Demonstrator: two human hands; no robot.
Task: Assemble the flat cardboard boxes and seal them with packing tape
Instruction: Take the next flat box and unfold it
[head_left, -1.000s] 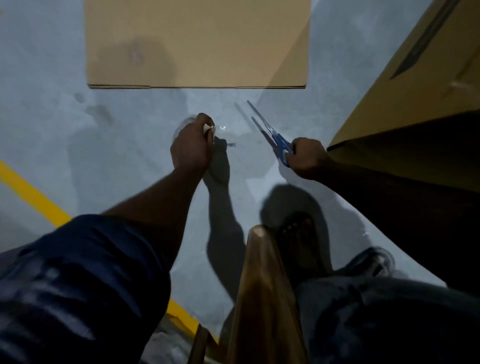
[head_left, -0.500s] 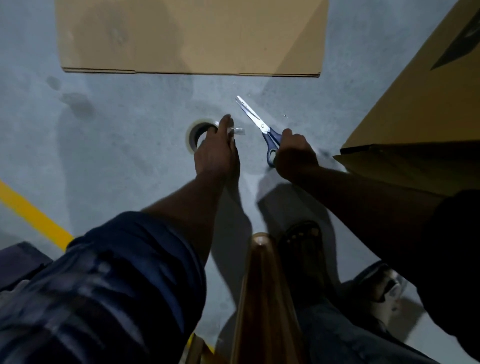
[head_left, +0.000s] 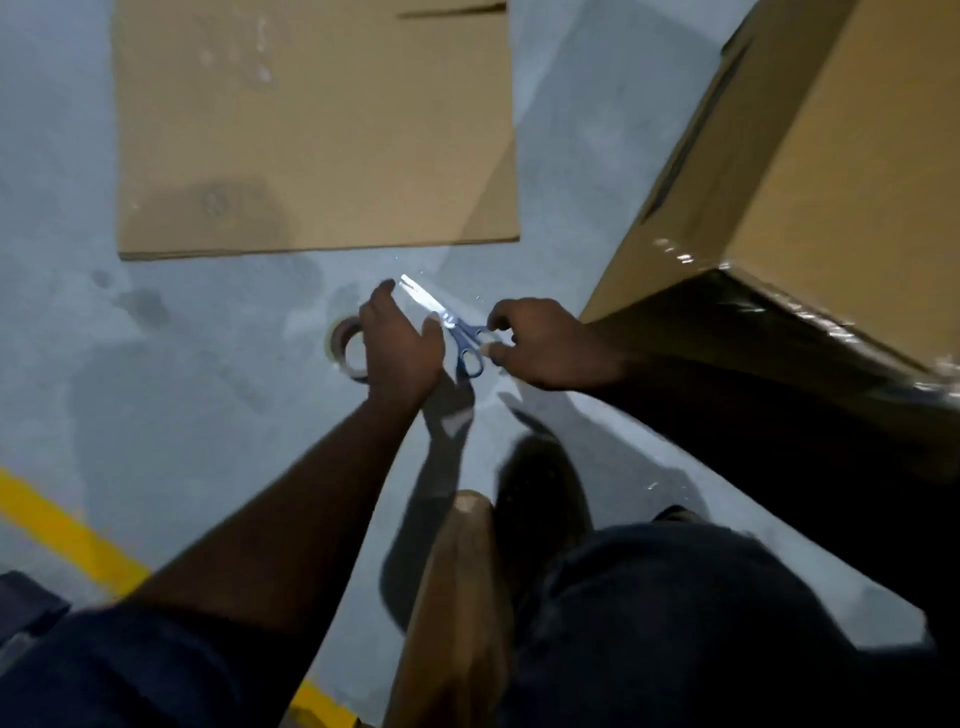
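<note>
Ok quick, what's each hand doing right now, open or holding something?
Left hand: open, beside the tape roll.
Right hand: curled by the scissors, grip cannot be told.

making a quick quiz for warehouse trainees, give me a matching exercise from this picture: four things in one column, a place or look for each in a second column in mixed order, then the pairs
Things
1. flat cardboard
2. tape roll
3. scissors
4. box

Places and looks
A. blue handles, between the left hand and the right hand
B. stands at the right, shiny tape along its near edge
C. lies flat on the floor at the top of the view
D. on the floor, just left of the left hand

Pairs: 1-C; 2-D; 3-A; 4-B
</note>
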